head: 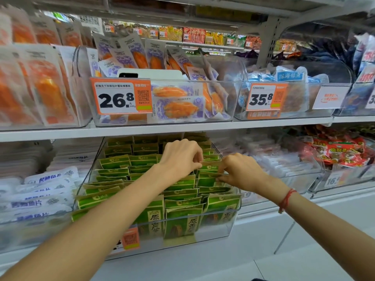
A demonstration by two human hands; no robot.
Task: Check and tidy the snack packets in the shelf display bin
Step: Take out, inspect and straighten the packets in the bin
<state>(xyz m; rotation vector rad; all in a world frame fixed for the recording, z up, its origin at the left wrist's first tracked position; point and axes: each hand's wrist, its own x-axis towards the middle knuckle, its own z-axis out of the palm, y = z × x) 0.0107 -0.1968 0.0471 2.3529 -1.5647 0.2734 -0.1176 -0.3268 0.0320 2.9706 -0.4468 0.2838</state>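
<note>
Your left hand (180, 157) and right hand (241, 171) both pinch green packets (209, 168) with curled fingers (197, 159), parting rows in the clear bin (233, 222) for inspection.

Bin tag (129, 239) half hidden behind arm

Two bare forearms in shot, no sleeves showing on either one. The left hand (180, 157) wears no ring or band. On the wrist of the right hand (241, 171), a thin red string bracelet (287, 199), knotted, with a short loose end hanging.
</note>
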